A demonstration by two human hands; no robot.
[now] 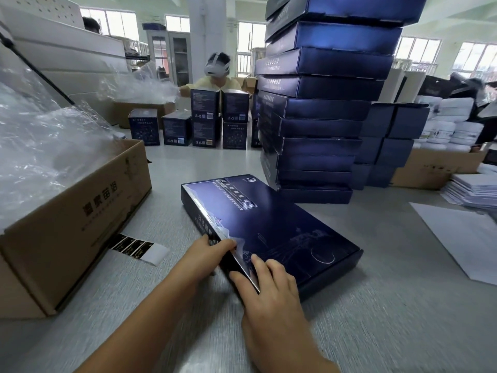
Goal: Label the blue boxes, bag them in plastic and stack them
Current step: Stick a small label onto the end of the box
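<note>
Lying flat, blue box [271,224] — near corner between left hand [205,255], right hand [270,285].

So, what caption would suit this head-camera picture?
Left hand grips and right hand presses a flat blue box beside a tall stack of blue boxes.

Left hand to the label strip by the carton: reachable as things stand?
Probably yes. The label strip lies flat just beside the left hand with nothing between them, though that hand now grips the blue box edge.
</note>
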